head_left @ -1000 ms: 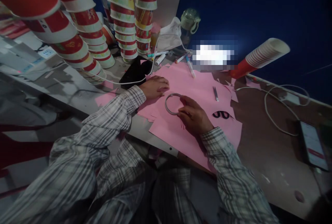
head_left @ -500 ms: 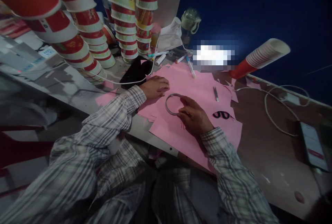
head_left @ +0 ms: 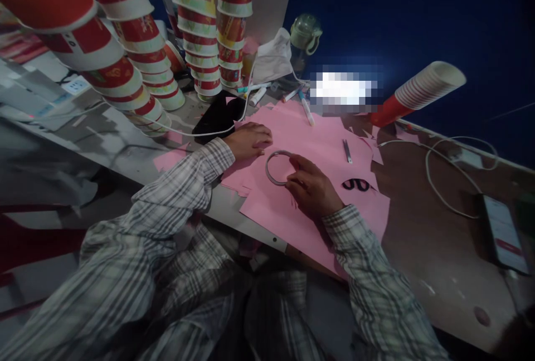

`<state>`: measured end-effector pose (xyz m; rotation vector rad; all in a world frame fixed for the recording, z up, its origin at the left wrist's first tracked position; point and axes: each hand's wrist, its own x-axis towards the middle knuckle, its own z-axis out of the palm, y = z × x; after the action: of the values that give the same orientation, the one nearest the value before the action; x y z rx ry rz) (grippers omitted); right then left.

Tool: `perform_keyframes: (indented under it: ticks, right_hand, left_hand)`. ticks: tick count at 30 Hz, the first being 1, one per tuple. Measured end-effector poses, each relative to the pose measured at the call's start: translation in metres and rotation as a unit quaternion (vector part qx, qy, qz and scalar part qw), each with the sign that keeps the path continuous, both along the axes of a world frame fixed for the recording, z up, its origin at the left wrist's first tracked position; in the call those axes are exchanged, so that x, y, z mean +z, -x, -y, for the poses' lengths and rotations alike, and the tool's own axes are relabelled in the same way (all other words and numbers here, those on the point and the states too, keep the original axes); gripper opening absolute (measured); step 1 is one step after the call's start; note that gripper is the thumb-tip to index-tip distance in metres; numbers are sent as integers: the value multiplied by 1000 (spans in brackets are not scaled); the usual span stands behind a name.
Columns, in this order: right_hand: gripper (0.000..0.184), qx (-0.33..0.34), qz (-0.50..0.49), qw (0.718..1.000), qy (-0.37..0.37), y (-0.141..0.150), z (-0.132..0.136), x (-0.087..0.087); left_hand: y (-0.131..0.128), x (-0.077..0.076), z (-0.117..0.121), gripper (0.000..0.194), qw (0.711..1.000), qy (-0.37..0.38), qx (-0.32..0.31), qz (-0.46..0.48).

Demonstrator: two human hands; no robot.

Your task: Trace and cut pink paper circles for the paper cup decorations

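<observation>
A thin grey ring [head_left: 267, 169] rests on the pink paper sheets [head_left: 261, 213], lying about flat. My right hand [head_left: 313, 185] has its thumb and fingers closed on the ring's right side. To the left, my left hand [head_left: 249, 141] lies with its fingers stretched out over the upper left part of the paper, apart from the ring. Right of my right hand is a black looped shape [head_left: 356, 184] like scissor handles. Above that lies a small, narrow metal tool [head_left: 347, 151] whose kind I cannot make out.
Tall stacks of red and white paper cups [head_left: 203, 43] stand at the back left. Several markers [head_left: 306, 107] lie behind the paper. A leaning cup stack [head_left: 422, 93], a white cable [head_left: 443, 199] and a phone [head_left: 504, 233] are on the right. A dark flat object [head_left: 217, 116] sits behind my left hand.
</observation>
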<state>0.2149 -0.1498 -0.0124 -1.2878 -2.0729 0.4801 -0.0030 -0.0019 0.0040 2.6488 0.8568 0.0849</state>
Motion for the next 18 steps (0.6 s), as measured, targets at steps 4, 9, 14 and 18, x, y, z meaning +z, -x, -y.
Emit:
perform_keyframes:
  ticks: [4,9,14,18]
  right_hand:
    - [13,1,-3,1000,4,0,0,1]
    - [12,-2,3,1000,-5,1,0,-1]
    - [13,-1,11,1000,-17,1,0,0]
    - [15,0,15,1000,-10,1,0,1]
  left_hand:
    - [1,-5,-3,36,1000,-5,-1,7]
    - [1,-2,-2,34,1000,-3,-11,26]
    - [-2,7,10,47,995,0,-54,85]
    - [-6,8,24,62,992,2,-97,80]
